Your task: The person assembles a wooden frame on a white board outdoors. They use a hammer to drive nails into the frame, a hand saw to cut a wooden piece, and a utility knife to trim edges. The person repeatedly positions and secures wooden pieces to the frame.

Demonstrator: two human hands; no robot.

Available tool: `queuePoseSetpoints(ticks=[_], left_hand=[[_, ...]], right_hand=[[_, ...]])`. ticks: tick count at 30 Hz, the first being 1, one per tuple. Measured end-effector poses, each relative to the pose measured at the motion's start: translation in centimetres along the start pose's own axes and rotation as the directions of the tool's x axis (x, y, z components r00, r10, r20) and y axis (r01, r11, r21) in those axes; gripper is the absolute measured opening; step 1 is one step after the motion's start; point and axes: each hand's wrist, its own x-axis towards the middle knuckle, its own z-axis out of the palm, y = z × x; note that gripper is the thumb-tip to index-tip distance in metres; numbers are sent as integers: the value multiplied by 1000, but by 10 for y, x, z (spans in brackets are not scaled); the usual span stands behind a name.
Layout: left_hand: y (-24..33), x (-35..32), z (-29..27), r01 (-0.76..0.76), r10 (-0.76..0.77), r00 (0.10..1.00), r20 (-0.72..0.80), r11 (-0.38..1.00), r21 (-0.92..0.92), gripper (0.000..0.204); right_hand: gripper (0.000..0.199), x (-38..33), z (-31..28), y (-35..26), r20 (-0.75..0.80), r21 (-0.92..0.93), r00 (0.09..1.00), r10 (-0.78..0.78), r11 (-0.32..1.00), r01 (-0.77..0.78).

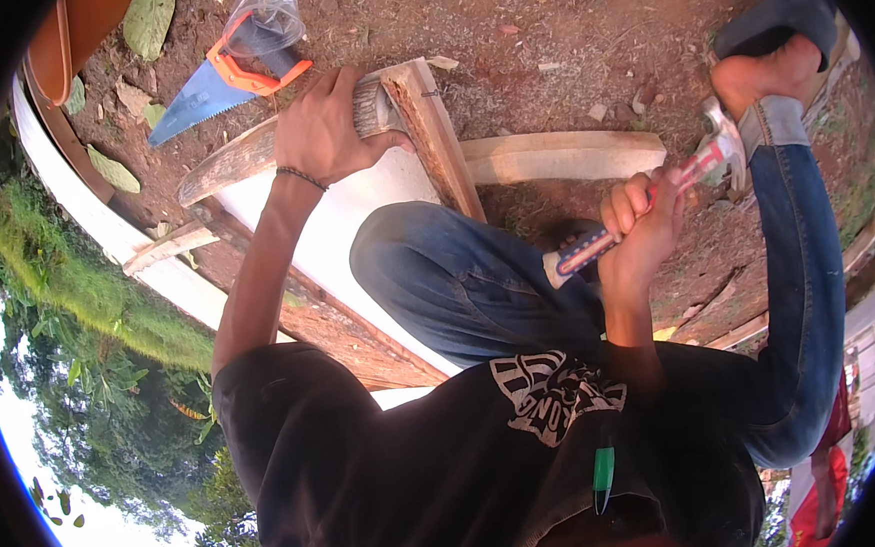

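My left hand is closed over the top bark-edged wooden piece of a wooden frame, its thumb lying near the corner. A rough wooden board meets that piece at the corner, and a small dark nail seems to stick out of its side. The frame leans against my bent knee, with a white panel inside it. On the right, my right hand grips a claw hammer by its red and blue handle. The hammer's metal head is beside my right foot, away from the frame.
A handsaw with an orange handle lies on the soil beyond the frame, beside crumpled clear plastic. Past the corner, a loose wooden plank rests on the ground. An orange-brown object stands at the far left.
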Motion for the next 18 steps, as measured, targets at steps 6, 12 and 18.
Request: queuePoseSetpoints(ticks=[6, 12, 18], left_hand=[[0, 6, 0, -20, 20, 1000, 24, 1000, 1, 96], [2, 15, -5, -37, 37, 999, 6, 998, 60, 99], [-4, 5, -4, -8, 8, 1000, 14, 1000, 12, 95]], right_hand=[[29, -15, 14, 25, 275, -268, 870, 409, 901, -339], [31, -9, 41, 26, -32, -2, 999, -10, 1000, 10], [27, 0, -4, -8, -35, -12, 998, -56, 998, 56]])
